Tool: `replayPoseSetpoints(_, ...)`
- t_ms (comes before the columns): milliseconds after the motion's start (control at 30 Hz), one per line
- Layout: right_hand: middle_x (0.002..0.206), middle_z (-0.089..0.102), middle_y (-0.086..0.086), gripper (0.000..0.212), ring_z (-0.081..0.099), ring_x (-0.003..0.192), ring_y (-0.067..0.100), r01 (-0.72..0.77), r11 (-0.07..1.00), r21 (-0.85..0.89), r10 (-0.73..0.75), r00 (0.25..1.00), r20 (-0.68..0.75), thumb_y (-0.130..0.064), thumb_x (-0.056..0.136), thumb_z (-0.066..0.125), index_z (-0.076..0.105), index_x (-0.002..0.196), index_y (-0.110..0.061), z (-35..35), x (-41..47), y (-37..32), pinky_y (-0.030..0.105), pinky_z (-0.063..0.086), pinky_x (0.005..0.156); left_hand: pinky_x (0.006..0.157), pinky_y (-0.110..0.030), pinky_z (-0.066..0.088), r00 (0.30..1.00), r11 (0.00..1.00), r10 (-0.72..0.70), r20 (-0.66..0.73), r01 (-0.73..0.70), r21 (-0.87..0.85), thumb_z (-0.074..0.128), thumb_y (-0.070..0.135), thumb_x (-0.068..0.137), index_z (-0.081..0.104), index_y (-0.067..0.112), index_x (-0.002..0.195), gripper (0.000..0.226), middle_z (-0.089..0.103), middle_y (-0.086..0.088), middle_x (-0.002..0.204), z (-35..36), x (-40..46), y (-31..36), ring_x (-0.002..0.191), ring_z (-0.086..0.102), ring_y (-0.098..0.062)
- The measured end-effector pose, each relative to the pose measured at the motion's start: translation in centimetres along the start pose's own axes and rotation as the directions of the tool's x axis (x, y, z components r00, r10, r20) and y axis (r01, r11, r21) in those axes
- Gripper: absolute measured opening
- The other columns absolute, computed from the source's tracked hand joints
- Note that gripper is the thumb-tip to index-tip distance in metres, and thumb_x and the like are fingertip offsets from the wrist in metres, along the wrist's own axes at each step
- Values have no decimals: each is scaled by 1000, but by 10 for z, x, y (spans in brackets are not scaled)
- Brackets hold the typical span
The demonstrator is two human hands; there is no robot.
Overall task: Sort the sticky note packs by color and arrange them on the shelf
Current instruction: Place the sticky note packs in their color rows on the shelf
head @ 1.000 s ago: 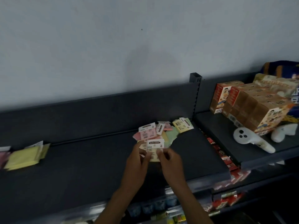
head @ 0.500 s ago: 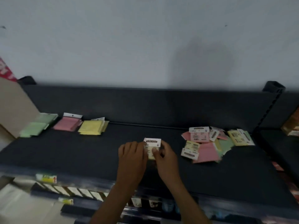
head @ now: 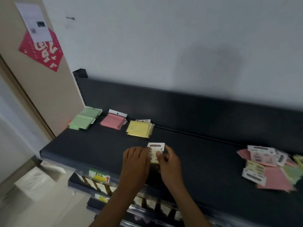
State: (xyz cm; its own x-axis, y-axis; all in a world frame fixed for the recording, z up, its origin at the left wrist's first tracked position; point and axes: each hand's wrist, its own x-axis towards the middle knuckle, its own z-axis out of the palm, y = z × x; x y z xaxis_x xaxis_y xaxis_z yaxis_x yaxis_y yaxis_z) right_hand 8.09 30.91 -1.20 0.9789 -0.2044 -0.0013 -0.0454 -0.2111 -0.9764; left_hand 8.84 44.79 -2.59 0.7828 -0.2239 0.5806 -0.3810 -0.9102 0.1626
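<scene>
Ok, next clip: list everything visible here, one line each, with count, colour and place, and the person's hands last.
shelf: one, dark grey, across the middle of the view
green stack: one, green, far left of the shelf by the back panel
pink stack: one, pink, just right of the green stack
yellow stack: one, yellow, right of the pink stack
held pack: one, pale yellow with a white label, between both hands
unsorted pile: count unclear, pink, yellow and green mixed, right end of the shelf
red paper: one, red, on the beige panel at upper left
white sheet: one, white, overlapping the red paper
left hand: one, grips the held pack
right hand: one, pinches the held pack
</scene>
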Motion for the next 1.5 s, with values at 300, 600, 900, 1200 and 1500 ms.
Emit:
replayPoseSetpoints(300,103,73,-2,37,70,90,14,16,1000,11,-15,998,-58,-30,102,54,53,139,-24,124,2,-32,39,60,81,101,-36,35,1000,993,-12,-27,9,-119,41,26,101,64,14,125,35,66,0,123,-31,-20,-115,114,58,-20)
replayPoseSetpoints(600,105,71,-5,44,69,91,9,-9,1000,-2,9,999,-40,-35,102,52,48,144,-21,216,-2,-34,41,60,82,103,-30,30,994,990,-94,57,100,-102,55,46,98,63,22,126,38,65,7,123,-53,-42,-205,117,54,-15)
replayPoseSetpoints(900,114,69,0,44,66,96,12,-4,997,-82,-7,992,-125,-33,103,51,48,145,-19,207,28,-32,22,51,73,100,-31,32,995,983,-46,86,61,-172,56,45,93,66,22,121,37,66,7,118,-22,-10,-202,114,54,-15)
replayPoseSetpoints(1200,108,64,-3,25,65,92,12,58,972,-229,-106,973,-205,-28,101,56,58,125,-20,152,78,-39,24,51,77,93,-28,30,982,958,46,182,8,-286,69,36,81,62,24,125,46,66,7,117,19,47,-166,112,54,-15)
replayPoseSetpoints(1500,124,30,-4,59,49,92,3,-18,948,-319,-45,981,-188,-13,97,63,38,150,-10,138,113,-23,6,42,82,101,-36,38,933,963,127,337,-35,-268,47,35,91,51,20,143,54,47,1,152,54,75,-146,130,47,-22)
